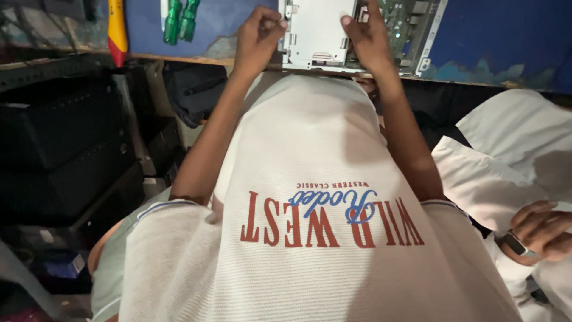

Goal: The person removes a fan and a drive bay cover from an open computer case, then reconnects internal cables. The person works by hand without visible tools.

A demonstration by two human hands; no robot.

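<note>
Both hands pinch the pale metal drive bay (316,30) from opposite sides: the left hand (257,37) curled at its left edge, the right hand (367,37) with fingers laid along its right edge, apparently steadying it squarely. It sits at the blue workbench's (506,36) near edge, over a green circuit board (404,21), boxy, slotted and unpainted.
</note>
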